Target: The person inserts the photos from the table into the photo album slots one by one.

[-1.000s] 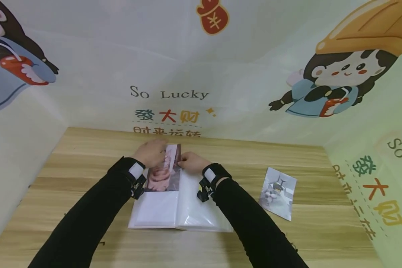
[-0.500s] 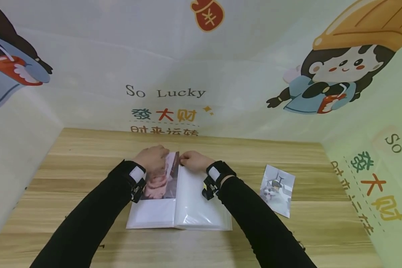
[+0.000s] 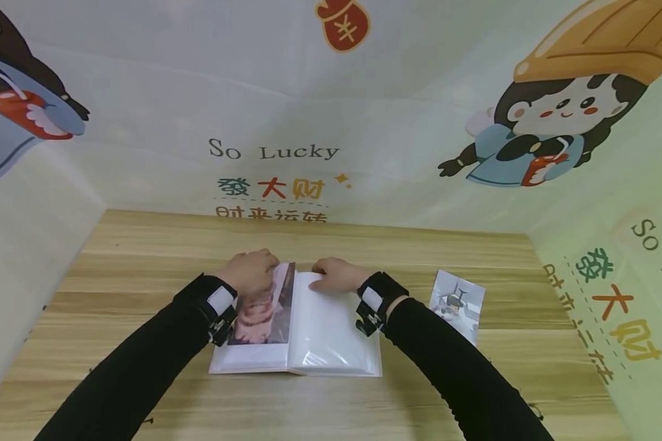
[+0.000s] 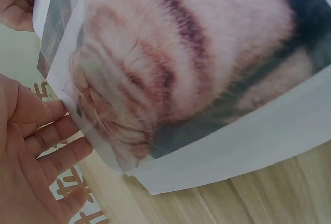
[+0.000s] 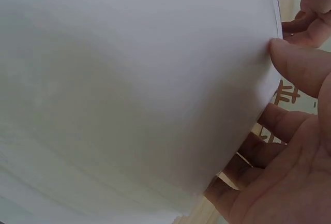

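An open white photo album (image 3: 331,331) lies on the wooden table (image 3: 143,257) in front of me. A photo of a ginger cat (image 3: 262,306) sits partly in the left page's sleeve; it fills the left wrist view (image 4: 181,69). My left hand (image 3: 251,272) grips the cat photo's far edge, with its fingers (image 4: 41,146) against that edge. My right hand (image 3: 336,277) holds the far edge of the right page (image 5: 129,79). Its thumb (image 5: 300,63) lies on top and its fingers sit behind the page.
A loose photo (image 3: 455,305) lies on the table right of the album. Printed cartoon backdrop walls (image 3: 276,153) close the table in at the back and on both sides.
The cat photo has slid toward me, deeper into the left page. My right hand has left the photo's top corner and moved right onto the right page's far edge.
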A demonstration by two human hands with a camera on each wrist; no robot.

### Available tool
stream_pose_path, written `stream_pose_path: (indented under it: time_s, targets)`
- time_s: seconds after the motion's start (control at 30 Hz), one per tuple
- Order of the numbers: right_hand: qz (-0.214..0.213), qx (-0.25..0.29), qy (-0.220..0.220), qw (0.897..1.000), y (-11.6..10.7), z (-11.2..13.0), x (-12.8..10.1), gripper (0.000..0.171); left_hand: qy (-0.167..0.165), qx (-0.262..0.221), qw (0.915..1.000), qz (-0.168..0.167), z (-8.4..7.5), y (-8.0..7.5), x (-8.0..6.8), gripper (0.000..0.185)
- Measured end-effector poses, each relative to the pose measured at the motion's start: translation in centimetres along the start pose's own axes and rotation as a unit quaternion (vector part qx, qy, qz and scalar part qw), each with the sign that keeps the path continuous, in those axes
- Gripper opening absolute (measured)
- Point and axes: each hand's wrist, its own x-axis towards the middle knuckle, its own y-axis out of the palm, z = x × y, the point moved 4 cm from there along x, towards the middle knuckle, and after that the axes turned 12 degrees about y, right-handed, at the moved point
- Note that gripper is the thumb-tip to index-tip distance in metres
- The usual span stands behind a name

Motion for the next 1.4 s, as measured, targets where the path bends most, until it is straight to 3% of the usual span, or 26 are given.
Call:
stream_pose_path:
  time_s: [0.23, 0.5, 0.7, 1.1, 1.27, 1.4]
  targets:
    - [-0.032, -0.023, 0.005, 0.999, 0.3, -0.3, -0.3, 0.032, 0.0, 0.003, 0.9999, 0.014, -0.5, 0.4, -0.3, 0.042]
    - [-0.047, -0.044, 0.009, 0.998, 0.7, -0.9, 0.0, 0.037, 0.01, 0.018, 0.9998, 0.005, -1.3, 0.6, -0.9, 0.04]
    - [-0.06, -0.016, 0.034, 0.998, 0.7, -0.8, -0.7, 0.037, 0.013, 0.007, 0.9999, 0.004, -1.8, 0.6, -1.2, 0.039]
    - [-0.081, -0.027, 0.034, 0.996, 1.0, -1.1, -0.9, 0.035, 0.007, 0.005, 0.9999, 0.013, -2.1, 0.8, -1.2, 0.036]
    - [-0.101, 0.019, 0.031, 0.994, 0.6, -2.0, -0.4, 0.038, 0.009, 0.023, 0.9996, 0.012, -2.3, 1.0, -1.2, 0.036]
    - [-0.139, 0.079, 0.063, 0.985, -0.8, -3.8, -0.4, 0.049, 0.017, 0.026, 0.9995, -0.003, -3.0, 1.1, -1.1, 0.042]
